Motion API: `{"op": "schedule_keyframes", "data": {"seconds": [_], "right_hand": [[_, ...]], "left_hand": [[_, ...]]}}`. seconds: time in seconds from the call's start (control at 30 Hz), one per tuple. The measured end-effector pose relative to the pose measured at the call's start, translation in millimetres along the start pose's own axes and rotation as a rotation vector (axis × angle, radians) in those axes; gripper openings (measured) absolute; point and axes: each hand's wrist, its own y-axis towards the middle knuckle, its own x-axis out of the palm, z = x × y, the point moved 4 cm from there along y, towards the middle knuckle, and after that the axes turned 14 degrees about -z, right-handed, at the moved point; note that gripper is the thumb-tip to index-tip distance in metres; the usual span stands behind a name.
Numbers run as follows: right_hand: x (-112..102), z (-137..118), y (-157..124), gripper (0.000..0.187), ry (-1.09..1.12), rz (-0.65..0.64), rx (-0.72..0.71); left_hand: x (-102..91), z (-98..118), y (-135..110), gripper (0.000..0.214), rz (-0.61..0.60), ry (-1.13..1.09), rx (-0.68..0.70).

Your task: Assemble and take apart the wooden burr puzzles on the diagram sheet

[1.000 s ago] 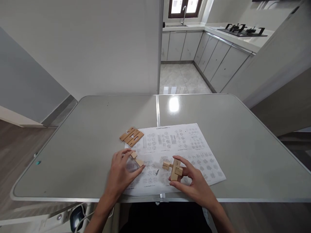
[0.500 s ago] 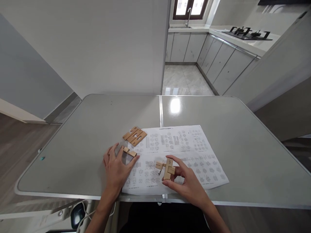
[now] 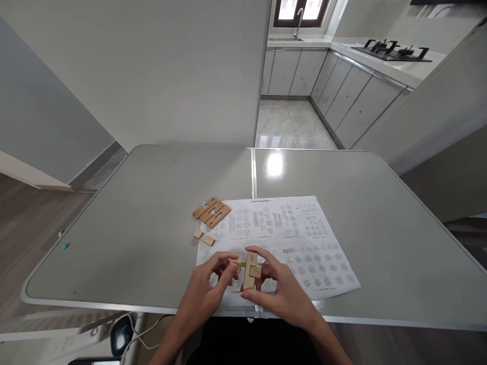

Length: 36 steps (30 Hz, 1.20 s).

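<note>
Between both hands, above the printed sheet [image 3: 323, 263], are joined wooden puzzle pieces [image 3: 250, 268], the upright one marked 3. My right hand [image 3: 283, 286] is closed on that upright piece, thumb below and index finger on top. My left hand [image 3: 213, 286] pinches the end of the notched crosspiece [image 3: 238, 264] that sticks out leftward. A loose notched wooden piece [image 3: 208, 240] lies at the sheet's left edge, apart from both hands. Just beyond it, flat wooden pieces with slots and numbers [image 3: 212, 212] lie side by side, partly over the sheet's corner.
The grey folding table [image 3: 114, 228] has a metal seam down its middle. A small teal bit [image 3: 65, 246] lies near its left edge. Below the left front edge are cables and a dark rounded object [image 3: 122, 334]. A kitchen counter with a stove [image 3: 391, 50] stands beyond.
My left hand has let go of the loose notched piece and moved right to grip the joined pieces. My right hand has shifted slightly left with them.
</note>
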Motion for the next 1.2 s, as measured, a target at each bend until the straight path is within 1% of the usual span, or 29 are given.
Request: {"op": "schedule_keyframes", "data": {"seconds": [0.13,0.23,0.33,0.43,0.53,0.63,0.73,0.8,0.87,0.93,1.0,1.03,1.1,1.13,1.2], "right_hand": [[0.3,-0.3,0.7,0.073,-0.024,0.008,-0.045],[-1.2,2.2,-0.2,0.073,-0.126,0.046,-0.083],[0.1,2.8,-0.2,0.068,-0.212,0.051,-0.103],[2.4,-2.5,0.4,0.061,-0.230,0.059,-0.155],[1.6,-10.7,0.6,0.060,-0.231,0.107,-0.238],[-4.1,-13.3,1.7,0.059,-0.245,0.183,-0.266],[-12.0,-6.1,5.9,0.059,-0.258,0.228,-0.203],[-16.9,-0.5,11.1,0.060,-0.285,0.230,-0.167],[-21.1,1.6,19.6,0.063,-0.342,0.206,-0.142],[-24.3,-1.0,32.7,0.069,-0.419,0.148,-0.098],[-25.8,-9.1,50.3,0.065,-0.514,0.056,-0.071],[-25.5,-15.1,60.2,0.060,-0.578,0.002,-0.084],[-24.0,-28.2,80.5,0.058,-0.711,-0.079,-0.130],[-22.3,-33.6,90.4,0.059,-0.782,-0.121,-0.144],[-16.6,-40.0,108.8,0.062,-0.923,-0.226,-0.126]], "left_hand": [[3.5,4.3,3.8,0.033,-0.007,-0.072,-0.015],[1.5,4.2,3.6,0.032,-0.002,-0.062,-0.024],[0.7,3.8,2.0,0.033,0.002,-0.047,-0.036],[2.4,2.7,1.1,0.033,-0.003,-0.027,-0.049],[2.9,-0.5,0.6,0.035,0.006,-0.004,-0.068],[-3.5,-8.2,-2.4,0.036,0.063,0.032,-0.097],[-18.7,-22.6,-10.6,0.037,0.179,0.053,-0.125],[-31.2,-36.5,-18.8,0.039,0.271,0.048,-0.176],[-44.2,-51.0,-28.8,0.044,0.391,0.047,-0.258],[-55.3,-61.7,-39.0,0.048,0.522,0.067,-0.321],[-62.3,-67.6,-47.1,0.049,0.618,0.111,-0.367],[-64.1,-68.9,-49.9,0.048,0.650,0.136,-0.385],[-64.5,-69.2,-52.7,0.046,0.685,0.190,-0.413],[-63.4,-68.7,-52.7,0.045,0.690,0.216,-0.425],[-59.7,-67.3,-50.7,0.043,0.683,0.271,-0.453]]}}
